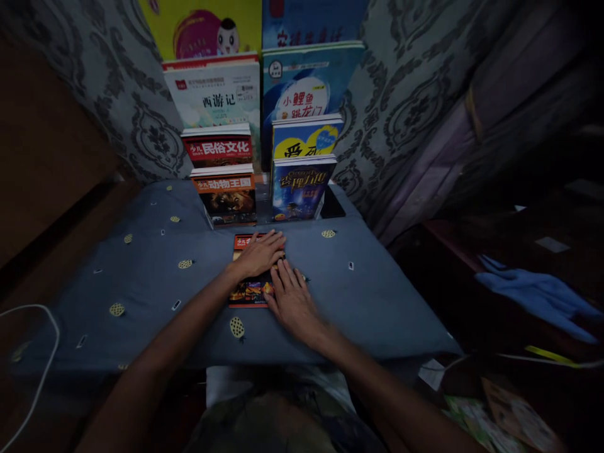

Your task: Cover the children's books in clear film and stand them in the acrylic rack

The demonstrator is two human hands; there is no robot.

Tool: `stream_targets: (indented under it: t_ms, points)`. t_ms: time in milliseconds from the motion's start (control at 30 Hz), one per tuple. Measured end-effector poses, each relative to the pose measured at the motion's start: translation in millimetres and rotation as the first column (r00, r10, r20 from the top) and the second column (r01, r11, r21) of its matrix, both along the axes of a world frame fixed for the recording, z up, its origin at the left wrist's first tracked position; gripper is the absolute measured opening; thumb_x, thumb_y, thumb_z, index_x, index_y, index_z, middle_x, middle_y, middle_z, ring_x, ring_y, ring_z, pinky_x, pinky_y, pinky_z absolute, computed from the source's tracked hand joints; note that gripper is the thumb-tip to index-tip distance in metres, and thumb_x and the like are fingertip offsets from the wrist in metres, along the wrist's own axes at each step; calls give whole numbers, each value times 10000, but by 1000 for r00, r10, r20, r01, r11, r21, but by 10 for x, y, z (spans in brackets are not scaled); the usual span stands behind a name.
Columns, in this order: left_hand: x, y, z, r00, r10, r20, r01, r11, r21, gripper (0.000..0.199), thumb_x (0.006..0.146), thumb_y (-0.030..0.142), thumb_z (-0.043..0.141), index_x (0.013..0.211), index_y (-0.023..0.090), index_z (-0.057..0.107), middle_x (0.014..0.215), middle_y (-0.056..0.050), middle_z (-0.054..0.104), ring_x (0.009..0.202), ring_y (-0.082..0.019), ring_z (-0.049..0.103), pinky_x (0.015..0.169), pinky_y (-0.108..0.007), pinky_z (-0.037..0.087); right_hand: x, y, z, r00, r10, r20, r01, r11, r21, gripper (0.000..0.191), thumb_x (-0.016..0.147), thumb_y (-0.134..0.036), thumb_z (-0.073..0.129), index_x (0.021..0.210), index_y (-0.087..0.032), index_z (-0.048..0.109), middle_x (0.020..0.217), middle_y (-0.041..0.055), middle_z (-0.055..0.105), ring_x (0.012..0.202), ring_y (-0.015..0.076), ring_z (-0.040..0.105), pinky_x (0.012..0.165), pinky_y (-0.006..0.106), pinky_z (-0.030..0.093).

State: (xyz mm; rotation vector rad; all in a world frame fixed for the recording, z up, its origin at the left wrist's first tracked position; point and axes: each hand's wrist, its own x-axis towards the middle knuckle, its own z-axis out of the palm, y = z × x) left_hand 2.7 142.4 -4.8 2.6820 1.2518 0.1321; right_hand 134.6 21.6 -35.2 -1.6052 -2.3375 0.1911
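Note:
A thin book (251,302) with a red and black cover lies flat on the cloth-covered table, in front of the standing books. My left hand (260,255) rests across its upper part with the fingers stretched out to the right. At its right side, my right hand (293,296) lies flat, partly over the edge of the cover, with its fingertips close to my left hand. Both palms face down and neither hand grips anything. Much of the cover is hidden beneath them.
Behind stand two stepped columns of upright books, the front ones an orange-topped animal book (229,198) and a blue book (299,192). A dark flat object (333,202) lies beside them. A white cable (51,327) hangs at left; blue cloth (538,292) lies at right.

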Motion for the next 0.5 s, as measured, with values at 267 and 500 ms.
stream_targets:
  t_ms: [267, 500]
  points:
    - [-181, -171, -111, 986, 142, 87, -148, 987, 56, 533, 1047, 404, 326, 1540, 203, 352, 1606, -103, 378, 1526, -230, 274, 1239, -552, 166, 58, 24, 18, 999, 24, 32, -24, 1000, -6, 607, 994, -399, 451, 1491, -49, 444, 1598, 233, 341, 1521, 325, 270, 1210, 533, 273]
    - [-538, -474, -305, 900, 423, 103, -435, 888, 150, 551, 1021, 378, 412, 1505, 115, 403, 1616, -180, 327, 1523, -284, 275, 1208, -518, 282, 118, 180, 125, 996, 81, 36, -79, 995, -60, 591, 996, -410, 449, 1475, -65, 465, 1582, 223, 385, 1504, 305, 319, 1202, 516, 293]
